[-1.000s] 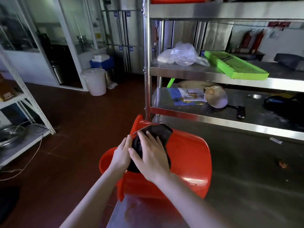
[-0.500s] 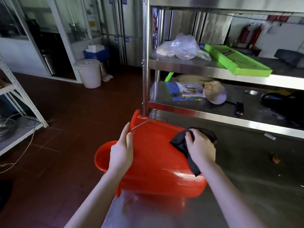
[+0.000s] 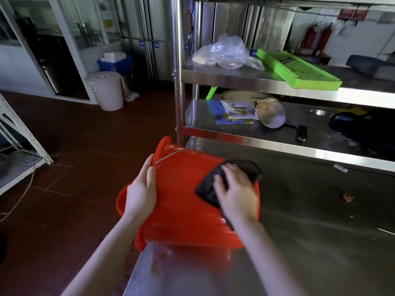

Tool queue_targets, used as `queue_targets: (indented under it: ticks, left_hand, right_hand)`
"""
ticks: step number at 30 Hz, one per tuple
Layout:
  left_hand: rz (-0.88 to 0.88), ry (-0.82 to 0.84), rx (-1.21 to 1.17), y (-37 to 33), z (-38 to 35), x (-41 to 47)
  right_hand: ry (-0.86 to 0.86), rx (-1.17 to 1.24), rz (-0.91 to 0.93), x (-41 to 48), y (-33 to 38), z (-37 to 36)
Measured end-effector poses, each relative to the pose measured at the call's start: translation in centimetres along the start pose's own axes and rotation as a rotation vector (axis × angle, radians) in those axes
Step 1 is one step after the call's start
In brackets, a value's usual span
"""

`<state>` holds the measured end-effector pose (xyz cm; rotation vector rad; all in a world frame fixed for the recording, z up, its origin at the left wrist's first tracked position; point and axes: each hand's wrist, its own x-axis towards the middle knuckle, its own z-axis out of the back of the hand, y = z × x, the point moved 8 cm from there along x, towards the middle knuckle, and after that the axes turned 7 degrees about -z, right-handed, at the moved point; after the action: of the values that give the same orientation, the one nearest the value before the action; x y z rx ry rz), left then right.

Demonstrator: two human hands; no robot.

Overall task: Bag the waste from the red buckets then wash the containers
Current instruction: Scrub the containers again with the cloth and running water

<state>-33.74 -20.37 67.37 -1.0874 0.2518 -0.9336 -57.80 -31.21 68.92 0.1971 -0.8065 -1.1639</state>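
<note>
Red bucket (image 3: 181, 201) lies sideways under left grip (image 3: 141, 189) and right grip (image 3: 237, 195).

The right hand (image 3: 237, 195) presses a cloth (image 3: 210, 184) flat on a bucket (image 3: 181, 206) lying sideways on a table (image 3: 310, 242). Left of that grip, the left hand (image 3: 141, 189) rests on the bucket by its rim.

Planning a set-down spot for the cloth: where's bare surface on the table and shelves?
Free: table right of the red bucket, up to the small scrap; also the near strip in front of the bucket, though smeared. Crowded: middle shelf with plastic bag and green tray; lower shelf with papers and dark bag.
</note>
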Motion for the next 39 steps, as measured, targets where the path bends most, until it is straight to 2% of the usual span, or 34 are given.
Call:
queue_targets:
  ticks: [2, 4, 6, 10, 12, 17, 20, 23, 25, 27, 30, 32, 34, 37, 39]
  left_hand:
    - [-0.003, -0.002, 0.007, -0.1, 0.0, 0.1]
    - [-0.001, -0.005, -0.001, -0.1, -0.1, 0.2]
    - [0.014, 0.008, -0.015, -0.3, -0.4, 0.2]
    - [-0.021, -0.019, -0.006, -0.2, -0.4, 0.0]
    - [-0.019, -0.024, -0.054, 0.4, 0.2, -0.2]
    - [0.053, 0.094, -0.102, 1.8, 1.5, -0.3]
    - [0.014, 0.032, -0.004, -0.4, 1.9, 1.8]
    - [-0.055, 0.088, 0.164, -3.9, -0.1, 4.3]
    - [-0.09, 0.134, 0.427, -5.2, -1.8, 5.2]
    - [-0.071, 0.101, 0.554, -5.0, -2.0, 5.4]
    - [-0.03, 0.013, 0.54, -3.6, -1.0, 4.5]
    - [-0.003, -0.046, 0.481, -2.3, 0.1, 3.4]
    - [0.023, -0.084, 0.399, -0.9, 1.1, 2.2]
    - [-0.008, -0.121, 0.218, -0.2, 1.2, 0.6]
    - [-0.08, -0.153, 0.103, -0.9, 0.0, -0.9]
  right_hand:
    - [-0.023, -0.016, -0.183, 1.1, -4.8, 1.6]
    - [-0.032, -0.045, -0.258, 1.7, -6.2, 1.9]
    - [-0.039, -0.06, -0.183, 1.5, -3.1, 1.0]
    - [0.025, 0.066, 0.188, -1.7, 9.6, -3.4]
    - [0.083, 0.111, 0.32, -3.3, 13.4, -4.7]
    - [0.109, 0.12, 0.344, -3.6, 9.7, -3.4]
    - [0.11, 0.085, 0.34, -3.9, 7.3, -3.0]
    - [0.099, 0.045, 0.387, -4.5, 7.0, -2.9]
    - [0.079, 0.054, 0.337, -4.0, 6.4, -2.4]
    - [0.039, 0.053, 0.239, -2.8, 4.8, -1.4]
    - [0.015, 0.013, 0.0, -0.2, -0.1, 0.2]
    - [0.061, -0.007, -0.198, 1.6, -3.7, 0.9]
    - [0.091, -0.04, -0.28, 2.6, -4.7, 0.5]
    - [0.118, -0.083, -0.049, 2.1, 1.1, -2.1]
    - [0.139, -0.007, 0.136, 0.5, 6.9, -4.1]
